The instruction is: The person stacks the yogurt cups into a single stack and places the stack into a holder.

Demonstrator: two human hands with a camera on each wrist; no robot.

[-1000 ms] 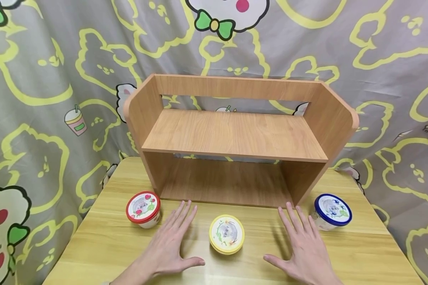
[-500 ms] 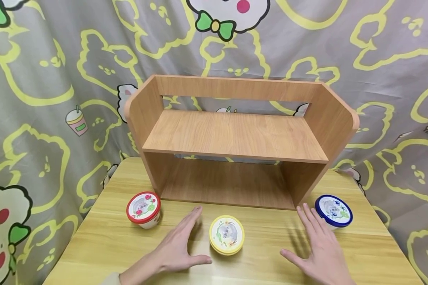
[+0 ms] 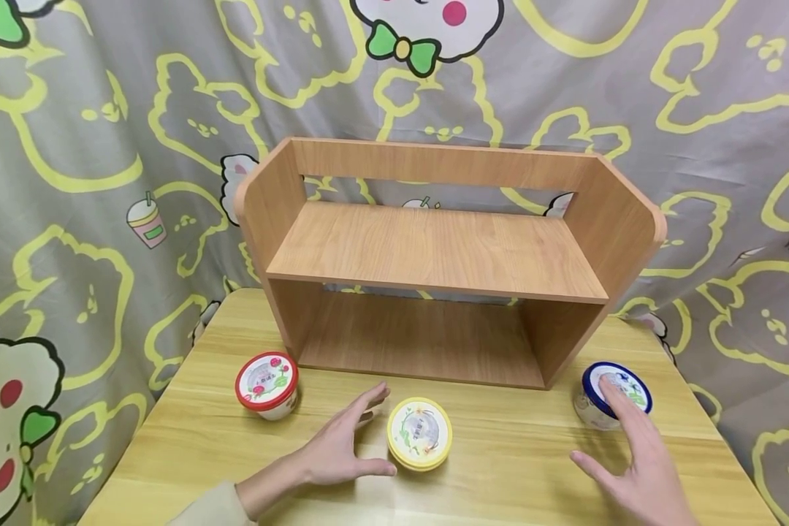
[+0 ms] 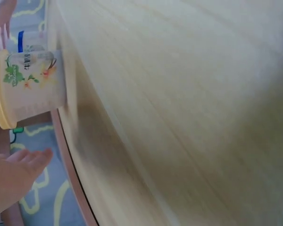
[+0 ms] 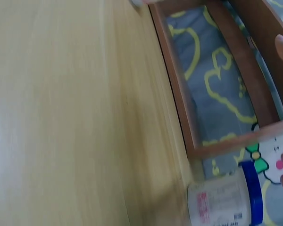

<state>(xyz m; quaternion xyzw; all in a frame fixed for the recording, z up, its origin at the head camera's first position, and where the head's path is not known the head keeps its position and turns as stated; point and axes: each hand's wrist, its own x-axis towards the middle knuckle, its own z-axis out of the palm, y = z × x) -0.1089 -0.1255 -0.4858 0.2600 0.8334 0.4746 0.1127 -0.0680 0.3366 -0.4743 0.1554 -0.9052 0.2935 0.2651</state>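
Left of a yellow-lidded tub, my left hand hovers with thumb and fingers spread apart, holding nothing. The left wrist view shows that tub's flower-printed side beyond the fingers. My right hand is at the right, its fingertips overlapping the lid of a blue-lidded tub in the head view and its thumb held apart. From the right wrist, the blue-lidded tub appears near the fingertips, which show at the frame edge. A red-lidded tub stands to the left.
A two-level wooden shelf stands at the back of the wooden table. Behind it hangs a grey curtain with yellow cartoon outlines.
My right hand has moved right to the blue-lidded tub. My left hand has shifted right, closer to the yellow-lidded tub, and turned onto its side. The tubs stay in place.
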